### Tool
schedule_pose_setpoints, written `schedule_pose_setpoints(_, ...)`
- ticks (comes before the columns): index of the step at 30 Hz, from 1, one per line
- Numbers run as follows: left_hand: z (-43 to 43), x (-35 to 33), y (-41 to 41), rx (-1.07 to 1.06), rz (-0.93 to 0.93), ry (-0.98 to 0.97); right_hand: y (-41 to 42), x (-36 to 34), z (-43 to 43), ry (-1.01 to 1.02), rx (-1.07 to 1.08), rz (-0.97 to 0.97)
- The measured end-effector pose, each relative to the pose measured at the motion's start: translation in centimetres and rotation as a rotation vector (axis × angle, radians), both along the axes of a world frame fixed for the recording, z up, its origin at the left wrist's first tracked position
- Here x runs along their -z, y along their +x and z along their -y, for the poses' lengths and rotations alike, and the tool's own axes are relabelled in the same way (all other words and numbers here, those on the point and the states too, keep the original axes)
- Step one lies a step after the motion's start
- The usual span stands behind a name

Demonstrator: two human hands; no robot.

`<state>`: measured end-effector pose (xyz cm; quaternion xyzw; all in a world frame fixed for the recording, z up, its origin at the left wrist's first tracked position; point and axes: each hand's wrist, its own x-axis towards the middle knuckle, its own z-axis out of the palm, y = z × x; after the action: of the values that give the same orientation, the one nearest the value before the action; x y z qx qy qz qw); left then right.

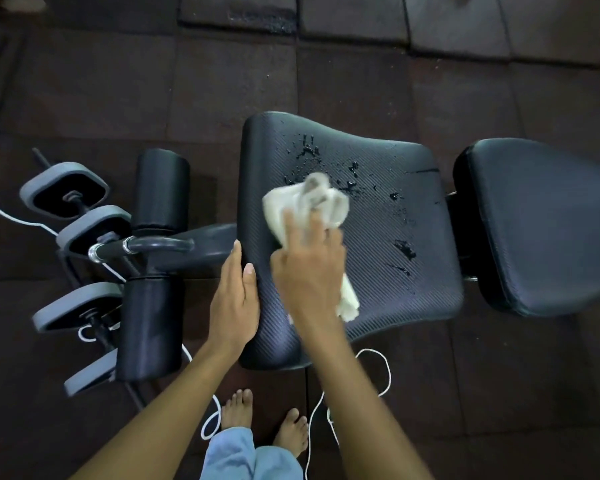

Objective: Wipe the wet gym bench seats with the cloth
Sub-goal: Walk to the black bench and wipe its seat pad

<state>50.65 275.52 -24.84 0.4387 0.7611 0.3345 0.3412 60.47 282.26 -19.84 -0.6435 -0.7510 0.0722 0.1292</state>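
Observation:
A black textured bench seat point(395, 282) lies in the middle, with water drops and small puddles point(404, 249) over its far and right parts. My right hand point(309, 271) presses a crumpled white cloth point(305, 206) onto the seat's left half; the hand and cloth are motion-blurred. My left hand point(234, 301) grips the seat's left edge, thumb on top, fingers down the side. A second black pad point(548, 230), the backrest, sits to the right and looks dry.
Two black foam leg rollers point(160, 188) and a metal handle point(146, 245) stand left of the seat. Grey-rimmed dumbbells point(66, 192) lie further left. A white cord point(381, 372) loops on the dark rubber floor tiles by my bare feet point(264, 420).

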Motion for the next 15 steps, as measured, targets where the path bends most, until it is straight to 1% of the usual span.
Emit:
schedule_pose_setpoints(1, 0.0, 0.1, -0.1, -0.001, 0.005, 0.002, -0.4, 0.0, 2.1, 0.004, -0.084, 0.020)
schedule_pose_setpoints(3, 0.1, 0.1, -0.1, 0.000, 0.023, -0.002, 1.9, 0.5, 5.5, 0.063, -0.213, 0.057)
schedule_pose_setpoints(5, 0.2, -0.2, 0.0, 0.005, 0.017, -0.008, 6.7, 1.4, 6.7, 0.106, -0.242, 0.095)
schedule_pose_setpoints(7, 0.2, -0.5, 0.1, 0.022, 0.012, -0.008, 11.8, 1.9, 5.1, 0.129, -0.106, 0.152)
schedule_pose_setpoints(9, 0.2, -0.7, 0.1, 0.037, 0.009, 0.002, 14.7, 1.8, 1.6, 0.092, 0.129, 0.141)
schedule_pose_setpoints(11, 0.1, -0.6, 0.1, 0.034, 0.003, 0.000, 13.1, 1.8, -2.6, 0.081, 0.320, 0.043)
schedule_pose_setpoints(12, 0.1, -0.6, 0.1, 0.030, -0.001, -0.005, 10.9, 1.9, -3.9, 0.080, 0.346, 0.010)
schedule_pose_setpoints(13, 0.2, -0.5, 0.1, 0.026, -0.004, -0.007, 8.3, 1.8, -4.6, 0.072, 0.327, -0.001)
schedule_pose_setpoints(15, 0.2, -0.5, 0.1, 0.023, -0.008, -0.005, 3.5, 1.3, -3.6, 0.073, 0.192, 0.018)
